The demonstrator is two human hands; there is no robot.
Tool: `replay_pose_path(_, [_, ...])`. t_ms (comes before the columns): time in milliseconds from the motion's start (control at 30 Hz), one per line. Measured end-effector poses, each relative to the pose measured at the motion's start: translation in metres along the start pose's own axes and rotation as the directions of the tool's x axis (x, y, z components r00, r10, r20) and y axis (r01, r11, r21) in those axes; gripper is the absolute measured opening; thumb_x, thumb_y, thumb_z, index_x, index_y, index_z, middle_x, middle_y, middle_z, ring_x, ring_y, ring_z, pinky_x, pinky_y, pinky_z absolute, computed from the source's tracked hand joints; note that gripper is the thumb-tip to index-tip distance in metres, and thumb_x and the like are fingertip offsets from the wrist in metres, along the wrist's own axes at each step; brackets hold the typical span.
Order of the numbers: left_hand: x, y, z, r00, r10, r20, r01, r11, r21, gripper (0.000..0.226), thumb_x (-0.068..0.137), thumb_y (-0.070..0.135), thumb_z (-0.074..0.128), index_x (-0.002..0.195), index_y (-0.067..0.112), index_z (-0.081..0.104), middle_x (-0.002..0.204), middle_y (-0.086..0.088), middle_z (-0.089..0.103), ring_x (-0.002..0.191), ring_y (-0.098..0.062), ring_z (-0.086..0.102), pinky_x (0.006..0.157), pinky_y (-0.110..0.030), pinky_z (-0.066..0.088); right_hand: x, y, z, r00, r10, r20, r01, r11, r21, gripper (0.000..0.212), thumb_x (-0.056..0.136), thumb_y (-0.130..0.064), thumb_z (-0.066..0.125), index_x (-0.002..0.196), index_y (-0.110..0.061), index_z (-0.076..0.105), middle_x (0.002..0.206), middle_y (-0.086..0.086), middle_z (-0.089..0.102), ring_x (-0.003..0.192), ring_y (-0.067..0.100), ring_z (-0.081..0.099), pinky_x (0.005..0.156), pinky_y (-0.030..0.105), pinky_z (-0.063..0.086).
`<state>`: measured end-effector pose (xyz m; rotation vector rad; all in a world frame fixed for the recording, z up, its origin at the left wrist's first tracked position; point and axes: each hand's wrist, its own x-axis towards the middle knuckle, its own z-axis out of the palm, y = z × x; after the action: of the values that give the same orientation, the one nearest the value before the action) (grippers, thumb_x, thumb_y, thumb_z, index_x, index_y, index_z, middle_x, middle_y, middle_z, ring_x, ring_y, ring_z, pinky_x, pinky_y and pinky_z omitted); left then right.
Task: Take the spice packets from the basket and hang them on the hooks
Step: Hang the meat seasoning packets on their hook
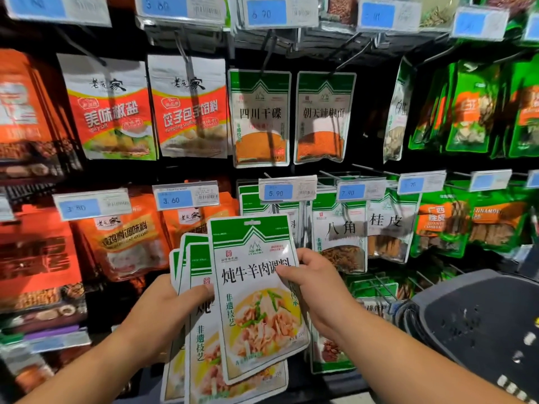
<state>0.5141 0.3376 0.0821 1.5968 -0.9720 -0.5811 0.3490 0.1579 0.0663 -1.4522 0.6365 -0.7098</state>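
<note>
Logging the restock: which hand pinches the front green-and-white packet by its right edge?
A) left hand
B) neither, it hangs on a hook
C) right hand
C: the right hand pinches the front packet at that edge, while the left hand holds the stack behind.

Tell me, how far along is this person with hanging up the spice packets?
Mid-job, it seems. The hooks above already carry hanging packets, though who hung them is unclear. In hand: the left hand holds a fan of green-and-white packets, and the right hand pinches the front packet; none of these is on a hook yet. What remains in the grey basket cannot be seen.
</note>
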Motion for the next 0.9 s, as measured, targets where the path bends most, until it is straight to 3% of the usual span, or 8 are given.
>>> replay_pose_path(100, [0.0,0.001,-0.003,0.999,-0.004,-0.034,0.002,0.997,-0.079,0.027,0.099,0.003,0.058,0.109,0.019,0.077,0.107,0.003,0.08,0.099,-0.021,0.076,0.081,-0.031,0.06,0.005,0.002,-0.009,0.999,0.018,-0.04,-0.019,1.0,-0.022,0.011,0.093,-0.004,0.069,0.099,0.003,0.064,0.096,0.024,0.073,0.075,0.023,0.066,0.069,0.03,0.051])
replay_pose_path(167, [0.004,0.001,-0.008,0.997,0.036,-0.067,-0.039,0.998,-0.04,0.027,0.099,0.007,0.061,0.103,0.025,0.08,0.108,0.005,0.079,0.098,-0.018,0.075,0.088,-0.038,0.056,0.008,0.004,-0.018,0.994,0.042,-0.1,-0.046,0.998,-0.033,0.018,0.085,-0.008,0.071,0.09,0.004,0.058,0.089,0.034,0.062,0.073,0.024,0.055,0.07,0.037,0.045])
replay_pose_path(367, [0.015,0.005,-0.023,0.977,0.133,-0.164,-0.146,0.987,-0.068,0.024,0.077,0.029,0.067,0.096,0.037,0.079,0.104,0.004,0.08,0.093,-0.018,0.076,0.09,-0.047,0.056,0.016,-0.004,-0.055,0.968,-0.044,-0.248,0.016,0.994,-0.111,0.026,0.09,-0.006,0.068,0.073,-0.013,0.049,0.076,0.004,0.059,0.069,0.02,0.053,0.066,0.03,0.037])
replay_pose_path(433, [0.018,0.003,-0.028,0.973,0.147,-0.179,-0.166,0.982,-0.095,0.027,0.077,0.029,0.066,0.099,0.035,0.08,0.108,0.002,0.079,0.098,-0.022,0.075,0.095,-0.053,0.054,0.02,-0.005,-0.06,0.959,-0.069,-0.275,0.043,0.994,-0.102,0.005,0.093,-0.01,0.069,0.095,-0.008,0.064,0.099,0.006,0.07,0.089,0.024,0.064,0.072,0.032,0.045])
replay_pose_path(533, [0.024,0.001,-0.032,0.973,0.147,-0.178,-0.173,0.974,-0.144,0.025,0.08,0.023,0.069,0.103,0.029,0.08,0.111,-0.002,0.079,0.101,-0.025,0.075,0.098,-0.057,0.052,0.026,-0.007,-0.055,0.956,-0.058,-0.288,0.029,0.994,-0.104,0.042,0.088,-0.021,0.074,0.126,-0.008,0.063,0.126,0.01,0.068,0.116,0.032,0.064,0.099,0.047,0.052])
replay_pose_path(667, [0.03,0.005,-0.027,0.967,0.194,-0.163,-0.219,0.963,-0.156,0.028,0.08,0.019,0.068,0.097,0.038,0.08,0.109,0.001,0.079,0.099,-0.021,0.076,0.091,-0.047,0.054,0.04,0.003,-0.051,0.953,-0.12,-0.278,0.096,0.991,-0.099,0.08,0.061,-0.052,0.078,0.132,-0.018,0.062,0.137,0.008,0.064,0.125,0.033,0.061,0.107,0.059,0.048])
replay_pose_path(800, [0.036,0.004,-0.021,0.966,0.205,-0.158,-0.231,0.957,-0.176,0.027,0.077,0.02,0.065,0.098,0.026,0.081,0.11,-0.001,0.079,0.1,-0.021,0.075,0.09,-0.046,0.054,0.036,-0.017,-0.031,0.952,-0.108,-0.288,0.093,0.994,-0.065,0.062,0.089,-0.026,0.076,0.144,-0.013,0.052,0.136,-0.003,0.053,0.126,0.021,0.051,0.105,0.038,0.041])
replay_pose_path(900, [0.039,0.004,-0.022,0.964,0.214,-0.157,-0.239,0.958,-0.159,0.028,0.077,0.02,0.065,0.103,0.019,0.077,0.108,-0.001,0.079,0.098,-0.021,0.076,0.091,-0.047,0.055,0.045,-0.011,-0.031,0.937,-0.128,-0.326,0.104,0.991,-0.089,0.075,0.072,-0.044,0.079,0.138,-0.017,0.059,0.137,0.002,0.062,0.125,0.026,0.059,0.108,0.049,0.048])
